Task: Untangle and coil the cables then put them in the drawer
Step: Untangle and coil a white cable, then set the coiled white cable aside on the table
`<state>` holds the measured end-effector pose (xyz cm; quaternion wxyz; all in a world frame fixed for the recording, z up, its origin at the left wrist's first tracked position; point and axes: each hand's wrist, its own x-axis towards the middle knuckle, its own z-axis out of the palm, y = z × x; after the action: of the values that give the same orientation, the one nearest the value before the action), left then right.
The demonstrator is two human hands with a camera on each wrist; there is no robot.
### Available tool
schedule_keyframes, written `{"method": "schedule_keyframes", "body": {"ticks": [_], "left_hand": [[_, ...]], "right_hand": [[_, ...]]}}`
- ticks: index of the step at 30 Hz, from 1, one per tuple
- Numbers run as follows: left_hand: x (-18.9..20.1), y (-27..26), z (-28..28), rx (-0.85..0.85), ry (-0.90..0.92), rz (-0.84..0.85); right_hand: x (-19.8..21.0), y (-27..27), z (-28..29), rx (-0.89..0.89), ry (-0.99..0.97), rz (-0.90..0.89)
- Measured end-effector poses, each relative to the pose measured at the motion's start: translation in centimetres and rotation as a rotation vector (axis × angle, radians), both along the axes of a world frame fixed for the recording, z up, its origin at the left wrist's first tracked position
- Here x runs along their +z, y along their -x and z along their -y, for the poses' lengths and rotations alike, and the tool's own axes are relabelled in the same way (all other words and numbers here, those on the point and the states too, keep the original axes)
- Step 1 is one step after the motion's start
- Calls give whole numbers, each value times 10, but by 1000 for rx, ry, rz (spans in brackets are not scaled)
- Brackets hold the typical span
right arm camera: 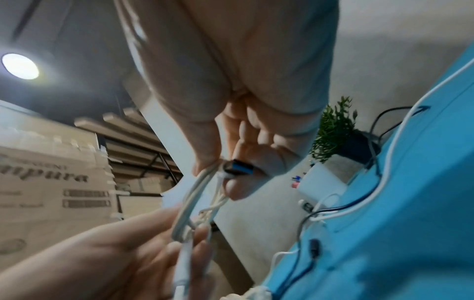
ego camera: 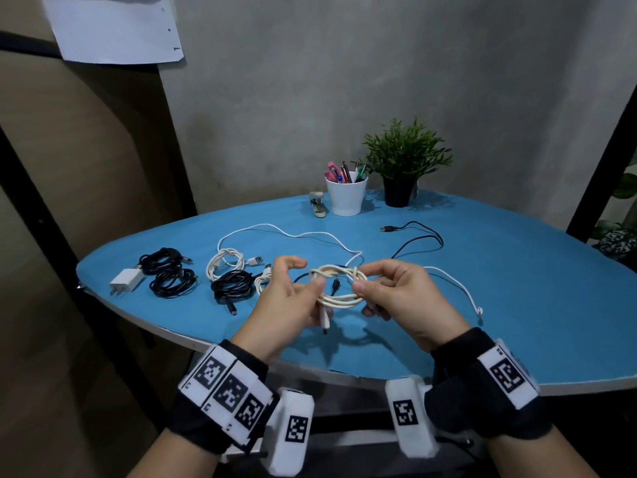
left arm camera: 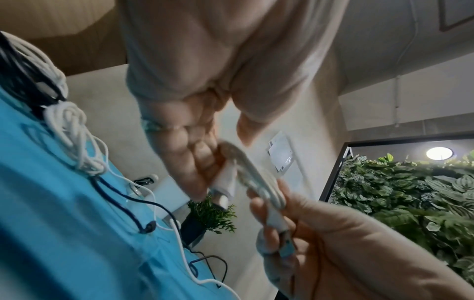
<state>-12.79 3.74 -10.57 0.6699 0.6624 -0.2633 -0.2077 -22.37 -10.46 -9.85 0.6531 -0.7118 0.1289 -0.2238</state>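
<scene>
Cream coiled cable held at frame centre between both hands, pinched by left hand and right hand, raised above blue counter.

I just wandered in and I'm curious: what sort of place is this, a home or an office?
Probably a small office or work corner. A blue table holds a white cup of pens, a stapler and a potted plant. The right wrist view shows stacked cardboard boxes, hinting at storage nearby.
</scene>
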Motion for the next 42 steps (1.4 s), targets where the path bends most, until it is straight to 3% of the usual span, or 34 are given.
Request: {"method": "schedule_keyframes", "body": {"ticks": [4,12,15,18,21,25,29,32,35,39,42], "left_hand": [[-3,-1,-13,-169,-17,-90],[-7,-25,-13,-91,-137,-157],[-8,-36,-16,-65,-129,-186],[-12,-47,-20,-47,-112,-215],[-15,-52,-22,-31,-98,-231],[-15,-50,-22,-32,-105,-228],[-10,-50,-22,-71,-271,-128],[-7,-50,-17,-124,-451,39],[-5,-54,-3,-57,-380,73],[0,-64,22,66,-219,-13],[-1,-69,36,27,-283,-44]], "right_hand": [[-2,-10,9,57,43,-182],[12,-49,8,227,221,-469],[25,-68,21,58,420,-511],[33,-87,34,-56,812,-632],[29,-100,36,-22,1020,-793],[22,-108,40,35,1122,-884],[35,-105,56,-88,1052,-768],[51,-100,71,-199,741,-534],[65,-90,74,-311,403,-256],[72,-75,77,-394,387,-98],[70,-67,77,-380,319,-44]]}}
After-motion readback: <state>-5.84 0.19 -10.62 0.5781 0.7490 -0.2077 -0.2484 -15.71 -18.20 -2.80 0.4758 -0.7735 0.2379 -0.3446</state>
